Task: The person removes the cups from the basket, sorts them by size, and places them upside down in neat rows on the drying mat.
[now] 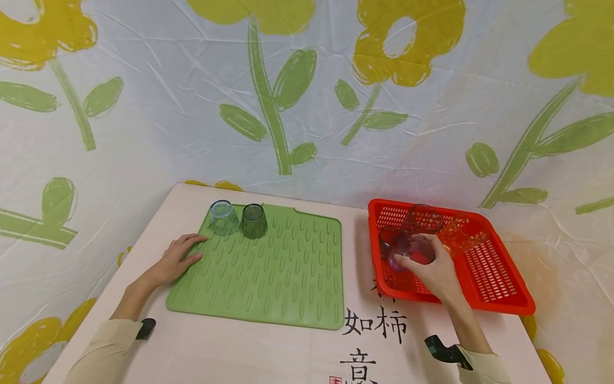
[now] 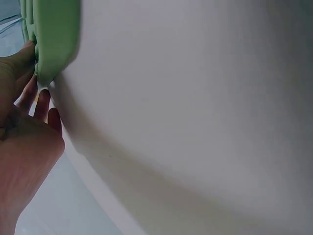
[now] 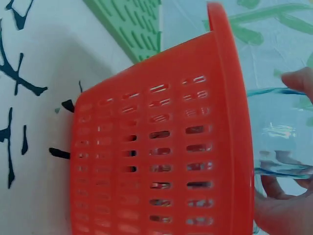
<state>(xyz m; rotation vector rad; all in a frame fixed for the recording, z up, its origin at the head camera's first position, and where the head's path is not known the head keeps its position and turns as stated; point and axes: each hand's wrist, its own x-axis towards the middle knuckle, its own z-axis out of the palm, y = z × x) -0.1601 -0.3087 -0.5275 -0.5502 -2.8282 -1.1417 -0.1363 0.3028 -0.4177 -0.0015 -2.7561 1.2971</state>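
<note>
My right hand [image 1: 438,272] grips a blue-tinted drinking glass [image 1: 416,249] over the left part of a red plastic basket [image 1: 499,298]. In the right wrist view, thumb and fingers lie on either side of this glass [image 3: 276,129], beside the basket's rim. On the left, my other hand [image 1: 175,258] rests with its fingertips at the left edge of a green ridged mat [image 1: 278,288]. Two glasses stand narrow end up on the mat's far left: a light blue glass [image 1: 224,220] and a dark grey glass [image 1: 254,223].
More glasses lie in the basket, among them a clear glass [image 1: 424,217] and an amber-looking glass [image 1: 461,234], partly hidden by the right hand and its glass. Black written characters [image 1: 376,322] mark the pale table between mat and basket. A flowered cloth [image 1: 316,106] hangs behind.
</note>
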